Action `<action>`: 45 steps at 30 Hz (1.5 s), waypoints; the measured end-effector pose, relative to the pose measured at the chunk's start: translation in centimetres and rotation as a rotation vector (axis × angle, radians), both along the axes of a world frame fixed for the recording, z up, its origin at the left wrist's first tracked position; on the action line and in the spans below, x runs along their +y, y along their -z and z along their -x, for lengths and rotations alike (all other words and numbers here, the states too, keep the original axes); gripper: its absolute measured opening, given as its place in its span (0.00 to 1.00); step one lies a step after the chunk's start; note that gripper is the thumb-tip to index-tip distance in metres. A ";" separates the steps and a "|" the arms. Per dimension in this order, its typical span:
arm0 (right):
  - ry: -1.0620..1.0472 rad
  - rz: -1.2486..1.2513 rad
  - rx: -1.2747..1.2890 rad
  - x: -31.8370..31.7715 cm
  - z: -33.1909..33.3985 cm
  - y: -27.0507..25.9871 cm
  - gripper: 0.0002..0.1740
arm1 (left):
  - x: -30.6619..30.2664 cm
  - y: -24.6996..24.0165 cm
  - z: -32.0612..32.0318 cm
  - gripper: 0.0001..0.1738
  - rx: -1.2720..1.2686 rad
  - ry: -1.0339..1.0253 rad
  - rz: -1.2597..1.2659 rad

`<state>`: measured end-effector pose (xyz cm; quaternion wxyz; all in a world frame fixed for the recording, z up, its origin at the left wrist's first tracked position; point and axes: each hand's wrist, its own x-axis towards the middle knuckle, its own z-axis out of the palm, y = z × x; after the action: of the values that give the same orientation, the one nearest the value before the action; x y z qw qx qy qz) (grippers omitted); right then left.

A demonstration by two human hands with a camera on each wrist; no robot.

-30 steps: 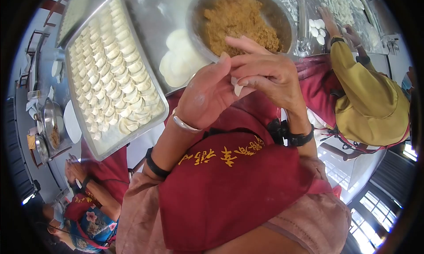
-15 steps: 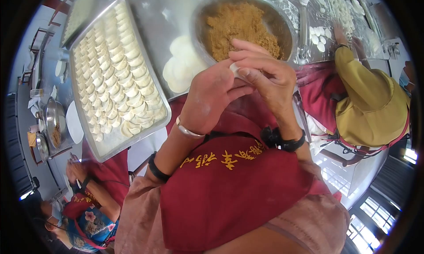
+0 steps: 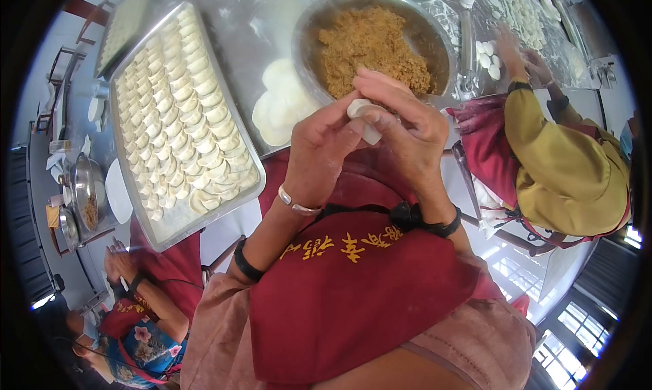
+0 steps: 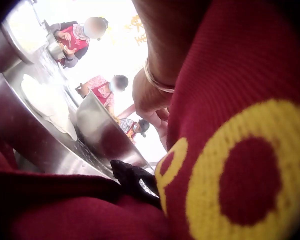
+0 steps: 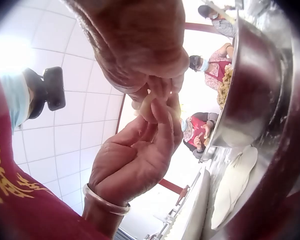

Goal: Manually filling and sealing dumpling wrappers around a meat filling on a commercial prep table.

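Note:
In the head view, both hands meet in front of the chest around a small white dumpling (image 3: 367, 133). My left hand (image 3: 318, 144) pinches its near left side, with the thumb along the dough. On the other side my right hand (image 3: 413, 137) presses the dough edge between thumb and forefinger. Part of the dumpling is hidden by the fingers. From the right wrist view, the left hand (image 5: 137, 155) sits below and the right hand (image 5: 140, 40) above, fingertips together on the pale dough (image 5: 148, 110). The left wrist view shows mostly the left wrist and apron.
A metal bowl (image 3: 303, 57) of brown filling (image 3: 373, 40) stands just beyond the hands. Round dough wrappers (image 3: 277, 108) lie left of it. Farther left is a tray (image 3: 178, 221) with rows of dumplings (image 3: 180, 105). Other people work at both sides.
The left hand, earlier open and then turned over, has come round to pinch the dough. Both hands now close on the dumpling, and more white dough shows between the thumbs.

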<state>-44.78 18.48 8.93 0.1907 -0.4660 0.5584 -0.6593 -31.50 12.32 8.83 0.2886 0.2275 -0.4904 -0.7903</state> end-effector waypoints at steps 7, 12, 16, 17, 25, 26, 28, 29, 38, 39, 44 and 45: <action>-0.066 0.015 0.111 0.2 0.6 0.8 0.09 | 0.0 -0.3 -0.2 0.19 -0.045 0.055 0.025; -0.037 0.037 0.133 -0.1 0.4 0.9 0.07 | -0.2 -0.1 -0.3 0.18 -0.048 0.070 0.001; -0.056 0.046 0.113 -0.1 0.2 0.8 0.07 | -0.3 0.3 -0.3 0.18 -0.036 0.080 0.008; -0.068 0.032 0.111 0.0 0.3 0.8 0.07 | -0.3 0.3 -0.4 0.18 -0.046 0.094 0.022; -0.092 0.048 0.168 0.0 0.6 1.1 0.09 | -0.4 -0.2 -0.6 0.17 -0.096 0.117 0.041; -0.090 0.032 0.115 0.1 0.4 0.9 0.09 | -0.4 -0.1 -0.6 0.17 -0.099 0.115 0.035; -0.098 0.007 0.058 0.2 0.2 0.7 0.09 | -0.3 0.0 -0.6 0.17 -0.077 0.108 0.025; -0.108 -0.001 0.053 0.2 0.2 0.7 0.09 | -0.3 0.0 -0.6 0.16 -0.067 0.104 0.019; -0.171 0.075 0.252 0.1 0.9 1.5 0.13 | -0.4 -0.2 -0.8 0.14 -0.275 0.082 0.370; -0.187 0.080 0.263 0.0 0.9 1.5 0.14 | -0.3 -0.3 -0.7 0.15 -0.254 0.062 0.332; -0.110 -0.019 -0.003 0.4 -0.3 0.5 0.23 | 0.0 -0.3 0.1 0.17 -0.033 -0.077 0.183; -0.106 -0.022 -0.017 0.5 -0.3 0.7 0.24 | 0.0 -0.4 0.0 0.19 -0.031 -0.058 0.179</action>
<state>-44.51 18.94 8.28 0.2350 -0.4872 0.5386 -0.6460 -31.51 12.32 9.24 0.3227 0.2273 -0.5566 -0.7310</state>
